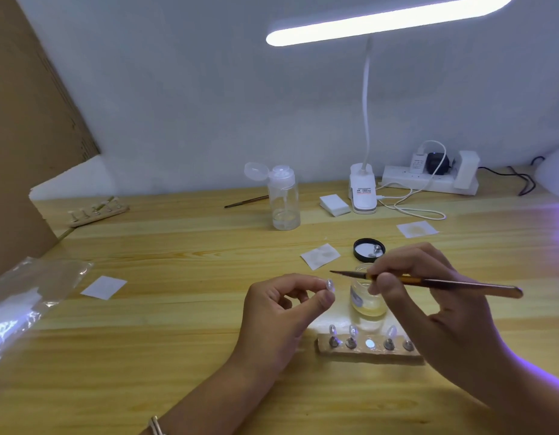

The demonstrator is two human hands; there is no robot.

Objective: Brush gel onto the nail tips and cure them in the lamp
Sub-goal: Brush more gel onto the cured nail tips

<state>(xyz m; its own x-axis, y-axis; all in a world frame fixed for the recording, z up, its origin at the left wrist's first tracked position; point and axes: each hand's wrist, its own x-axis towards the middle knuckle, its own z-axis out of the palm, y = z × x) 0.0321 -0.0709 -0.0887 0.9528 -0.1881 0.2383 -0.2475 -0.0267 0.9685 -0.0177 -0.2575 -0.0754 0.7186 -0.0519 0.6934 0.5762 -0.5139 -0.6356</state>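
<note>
The left hand [281,306] pinches 1 nail tip [330,285] just left of the gel jar [367,301]. The right hand [428,293] grips a brush [435,281] above that jar.

Well beyond the left hand [278,312] stood a clear pump bottle [284,200], its cap flipped open, with a clip-on desk lamp [362,189] and a power strip [396,177] farther right.
</note>
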